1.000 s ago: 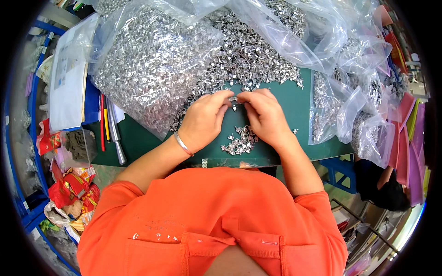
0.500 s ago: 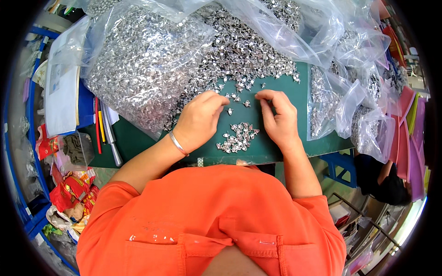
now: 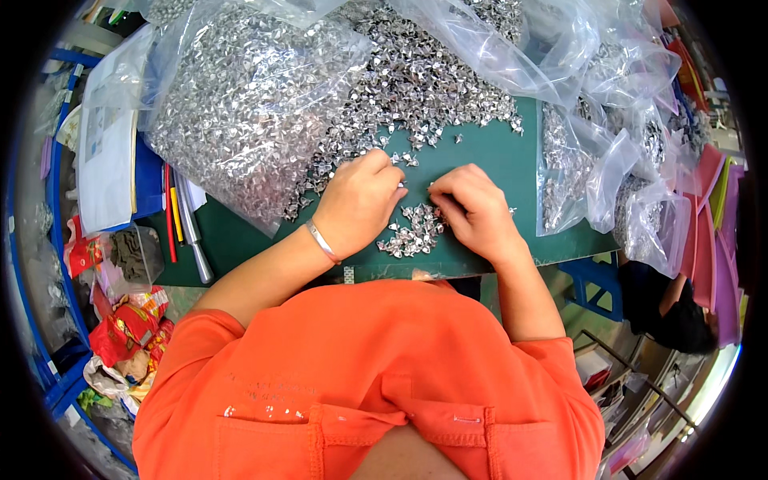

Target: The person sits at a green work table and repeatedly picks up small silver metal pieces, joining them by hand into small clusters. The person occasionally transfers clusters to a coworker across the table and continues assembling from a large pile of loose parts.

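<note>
My left hand (image 3: 357,202), with a silver bangle on its wrist, is closed in a pinch at the lower edge of the large heap of small shiny metal parts (image 3: 416,88). A tiny bright speck shows at its fingertips, too small to name. Facing it, my right hand (image 3: 478,212) is also closed, thumb against curled forefinger; what it pinches is mostly hidden. Just below and between both hands lies a small pile of the same metal parts (image 3: 412,234), touching or nearly touching the right fingers. One single part (image 3: 513,211) lies right of my right hand.
A big clear plastic bag of metal parts (image 3: 240,112) lies on the green table (image 3: 472,268) at left. More filled bags (image 3: 564,172) stand at right. Red and yellow pens (image 3: 174,214), a metal tapered tool (image 3: 192,232) and papers (image 3: 108,136) lie far left. A blue stool (image 3: 594,286) is beneath.
My right hand has moved left and down, toward the small pile and my left hand. The loose parts between the hands no longer show. A single part now shows right of my right hand.
</note>
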Available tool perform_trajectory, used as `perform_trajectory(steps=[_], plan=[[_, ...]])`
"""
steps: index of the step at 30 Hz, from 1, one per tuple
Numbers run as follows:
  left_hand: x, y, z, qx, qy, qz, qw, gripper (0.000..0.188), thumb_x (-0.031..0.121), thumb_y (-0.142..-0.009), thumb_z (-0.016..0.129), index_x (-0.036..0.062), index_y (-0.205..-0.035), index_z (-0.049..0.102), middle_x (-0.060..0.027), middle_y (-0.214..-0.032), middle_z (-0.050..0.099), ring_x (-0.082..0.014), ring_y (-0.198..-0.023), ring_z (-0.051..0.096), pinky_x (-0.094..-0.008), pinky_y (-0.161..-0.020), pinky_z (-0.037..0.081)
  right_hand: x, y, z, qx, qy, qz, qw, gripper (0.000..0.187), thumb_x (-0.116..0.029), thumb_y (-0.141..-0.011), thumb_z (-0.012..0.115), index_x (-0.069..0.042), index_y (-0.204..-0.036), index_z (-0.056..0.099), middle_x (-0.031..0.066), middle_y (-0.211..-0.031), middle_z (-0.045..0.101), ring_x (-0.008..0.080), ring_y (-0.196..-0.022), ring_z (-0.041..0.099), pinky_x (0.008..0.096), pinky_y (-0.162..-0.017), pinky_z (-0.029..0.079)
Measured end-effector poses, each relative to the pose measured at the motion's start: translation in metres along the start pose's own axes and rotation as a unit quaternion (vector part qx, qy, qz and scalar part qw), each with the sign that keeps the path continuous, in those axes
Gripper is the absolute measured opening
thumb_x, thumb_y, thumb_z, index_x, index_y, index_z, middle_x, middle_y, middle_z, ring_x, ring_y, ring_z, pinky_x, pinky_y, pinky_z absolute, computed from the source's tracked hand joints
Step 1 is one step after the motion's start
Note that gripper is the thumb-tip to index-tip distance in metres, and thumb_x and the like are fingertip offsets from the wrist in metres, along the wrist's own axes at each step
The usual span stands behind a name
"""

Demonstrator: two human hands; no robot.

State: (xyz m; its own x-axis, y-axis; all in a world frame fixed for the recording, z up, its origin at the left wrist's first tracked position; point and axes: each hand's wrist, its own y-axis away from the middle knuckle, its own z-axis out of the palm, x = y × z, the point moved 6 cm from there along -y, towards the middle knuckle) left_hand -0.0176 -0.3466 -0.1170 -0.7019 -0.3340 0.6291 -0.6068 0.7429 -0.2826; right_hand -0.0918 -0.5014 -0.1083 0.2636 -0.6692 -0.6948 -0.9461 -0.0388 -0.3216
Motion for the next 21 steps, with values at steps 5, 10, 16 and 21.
perform_trajectory(steps=[5, 10, 16, 21], plan=[[-0.004, 0.001, 0.004, -0.007, 0.048, -0.018, 0.999, 0.019, 0.001, -0.078, 0.077, 0.0024, -0.091, 0.063, -0.0111, -0.087, 0.061, -0.0324, -0.082, 0.064, -0.0399, -0.073, 0.052, 0.018, 0.009, -0.02, 0.101, 0.005, 0.109, 0.989, 0.011, 0.005, -0.085, 0.068, -0.002, -0.093, 0.067, 0.0118, -0.089, 0.068, 0.0315, -0.083, 0.065, 0.0384, -0.073, 0.052], [0.004, 0.005, -0.001, 0.021, 0.0, 0.045, 0.999, 0.015, -0.001, -0.08, 0.075, 0.0033, -0.091, 0.065, -0.0113, -0.09, 0.063, -0.0326, -0.081, 0.064, -0.0398, -0.072, 0.053, 0.006, 0.004, -0.003, 0.07, 0.003, 0.068, 0.995, 0.015, 0.003, -0.085, 0.069, -0.003, -0.098, 0.067, 0.0116, -0.093, 0.069, 0.0321, -0.088, 0.065, 0.0389, -0.077, 0.052], [-0.011, 0.01, -0.013, 0.01, 0.089, -0.036, 0.995, 0.011, 0.0, -0.088, 0.069, 0.0018, -0.099, 0.069, -0.0121, -0.092, 0.066, -0.0292, -0.081, 0.066, -0.0349, -0.072, 0.053, 0.006, 0.001, 0.007, 0.035, 0.036, 0.004, 0.999, 0.022, 0.007, -0.077, 0.072, -0.005, -0.092, 0.061, 0.0091, -0.094, 0.066, 0.0318, -0.091, 0.062, 0.0402, -0.079, 0.05], [-0.016, 0.009, -0.02, 0.026, 0.111, -0.081, 0.99, 0.012, -0.003, -0.092, 0.063, 0.0012, -0.102, 0.069, -0.0121, -0.092, 0.066, -0.0261, -0.08, 0.066, -0.0326, -0.071, 0.053, 0.006, 0.003, 0.004, 0.05, 0.062, -0.002, 0.997, 0.022, 0.007, -0.077, 0.072, -0.005, -0.092, 0.061, 0.0094, -0.094, 0.065, 0.0314, -0.091, 0.061, 0.0395, -0.079, 0.05]])
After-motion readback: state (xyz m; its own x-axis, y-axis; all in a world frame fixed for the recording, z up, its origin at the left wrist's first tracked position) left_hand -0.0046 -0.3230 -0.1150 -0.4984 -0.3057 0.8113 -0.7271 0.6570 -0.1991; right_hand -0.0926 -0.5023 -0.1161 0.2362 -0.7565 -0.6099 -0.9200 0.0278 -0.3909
